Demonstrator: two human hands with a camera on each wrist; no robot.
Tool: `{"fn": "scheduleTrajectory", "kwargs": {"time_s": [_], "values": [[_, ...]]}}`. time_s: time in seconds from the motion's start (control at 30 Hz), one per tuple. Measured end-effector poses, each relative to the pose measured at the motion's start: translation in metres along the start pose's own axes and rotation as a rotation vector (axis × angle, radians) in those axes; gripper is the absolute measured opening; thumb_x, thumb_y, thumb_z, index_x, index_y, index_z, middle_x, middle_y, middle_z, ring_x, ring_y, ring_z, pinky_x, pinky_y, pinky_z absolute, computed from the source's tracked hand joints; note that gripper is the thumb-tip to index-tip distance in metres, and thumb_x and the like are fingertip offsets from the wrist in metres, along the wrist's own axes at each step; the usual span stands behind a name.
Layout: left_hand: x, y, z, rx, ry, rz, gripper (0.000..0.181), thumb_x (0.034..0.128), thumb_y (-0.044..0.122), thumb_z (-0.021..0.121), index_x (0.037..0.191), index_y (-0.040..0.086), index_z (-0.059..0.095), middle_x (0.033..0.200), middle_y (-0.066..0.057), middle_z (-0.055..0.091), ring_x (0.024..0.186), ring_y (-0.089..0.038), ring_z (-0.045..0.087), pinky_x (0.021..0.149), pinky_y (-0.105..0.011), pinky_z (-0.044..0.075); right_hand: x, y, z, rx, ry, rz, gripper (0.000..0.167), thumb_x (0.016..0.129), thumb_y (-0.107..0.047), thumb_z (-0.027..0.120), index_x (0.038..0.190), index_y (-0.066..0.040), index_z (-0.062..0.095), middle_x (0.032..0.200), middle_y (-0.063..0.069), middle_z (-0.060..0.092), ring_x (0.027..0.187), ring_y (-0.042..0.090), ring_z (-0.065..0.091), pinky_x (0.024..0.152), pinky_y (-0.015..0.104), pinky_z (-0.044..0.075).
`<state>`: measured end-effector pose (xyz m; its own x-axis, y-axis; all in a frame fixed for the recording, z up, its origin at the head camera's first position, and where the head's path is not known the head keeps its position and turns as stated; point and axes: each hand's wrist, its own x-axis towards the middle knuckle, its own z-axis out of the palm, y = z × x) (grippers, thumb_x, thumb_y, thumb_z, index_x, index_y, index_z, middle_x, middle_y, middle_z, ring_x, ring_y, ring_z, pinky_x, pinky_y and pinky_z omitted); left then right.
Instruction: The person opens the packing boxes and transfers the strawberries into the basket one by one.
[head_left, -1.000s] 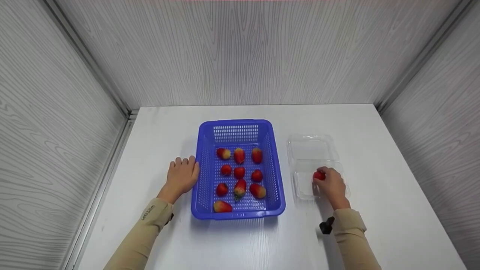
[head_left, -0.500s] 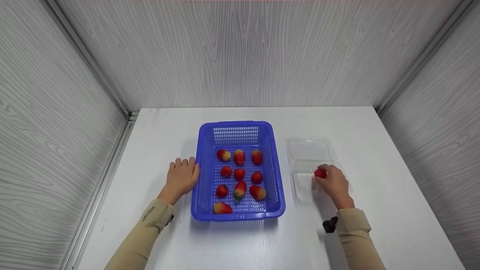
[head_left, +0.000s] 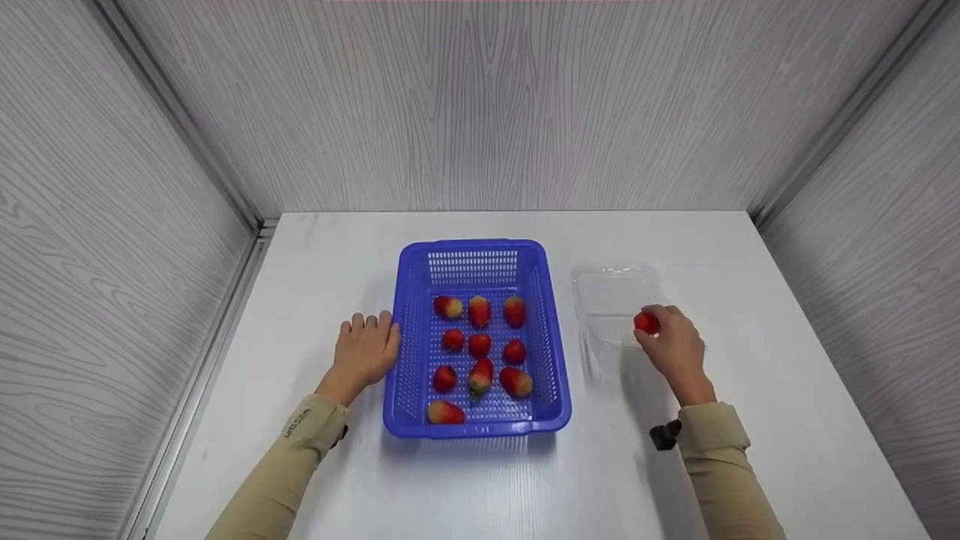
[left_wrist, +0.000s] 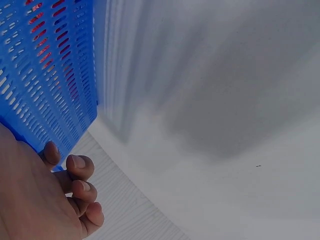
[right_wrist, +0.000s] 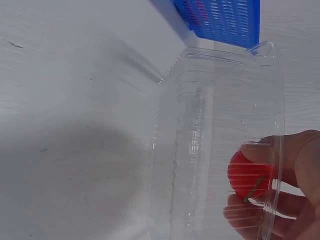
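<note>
In the head view my right hand (head_left: pixel 675 351) pinches a red strawberry (head_left: pixel 646 323) over the clear plastic clamshell box (head_left: pixel 616 289). The right wrist view shows that strawberry (right_wrist: pixel 245 175), with a thin green stem, through the box's transparent wall (right_wrist: pixel 190 125). The near half of the box looks tilted up. My left hand (head_left: pixel 365 351) rests against the left rim of a blue plastic basket (head_left: pixel 558 375), fingers loosely bent outside it in the left wrist view. Several red and pale-tipped strawberries (head_left: pixel 479 345) lie spaced in rows on the basket floor.
A white table (head_left: pixel 480 487) carries the basket and, to its right, the clamshell box. Wood-grain panels (head_left: pixel 472 105) stand along the back and both sides. A black wrist-worn device (head_left: pixel 665 435) sits at the right sleeve cuff.
My right hand has risen and moved away from me with the strawberry pinched. The near half of the clamshell box has lifted from lying flat. The left hand and basket hold their place.
</note>
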<state>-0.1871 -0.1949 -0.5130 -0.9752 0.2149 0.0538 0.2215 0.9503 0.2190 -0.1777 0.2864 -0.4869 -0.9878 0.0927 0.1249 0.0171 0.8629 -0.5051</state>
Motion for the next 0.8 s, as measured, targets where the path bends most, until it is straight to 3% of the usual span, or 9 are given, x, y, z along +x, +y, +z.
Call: {"fn": "scheduleTrajectory", "kwargs": {"time_s": [0.43, 0.8], "values": [[0.002, 0.000, 0.001, -0.004, -0.041, -0.023, 0.033, 0.1053, 0.029, 0.031, 0.102, 0.001, 0.048, 0.086, -0.018, 0.051, 0.084, -0.038, 0.045, 0.076, -0.050, 0.034, 0.016, -0.025, -0.012, 0.029, 0.178, -0.110, 0.032, 0.088, -0.007, 0.072, 0.119, -0.002, 0.065, 0.116, 0.022, 0.062, 0.106, 0.040, 0.059, 0.085, 0.056, 0.049], [0.002, -0.001, 0.001, -0.002, -0.041, -0.027, 0.033, 0.1050, 0.030, 0.032, 0.101, 0.001, 0.048, 0.086, -0.018, 0.052, 0.082, -0.037, 0.045, 0.075, -0.049, 0.034, 0.001, -0.075, -0.009, 0.118, 0.233, -0.262, 0.032, 0.081, -0.004, 0.077, 0.112, -0.004, 0.069, 0.108, 0.017, 0.065, 0.098, 0.035, 0.063, 0.081, 0.050, 0.052]]}}
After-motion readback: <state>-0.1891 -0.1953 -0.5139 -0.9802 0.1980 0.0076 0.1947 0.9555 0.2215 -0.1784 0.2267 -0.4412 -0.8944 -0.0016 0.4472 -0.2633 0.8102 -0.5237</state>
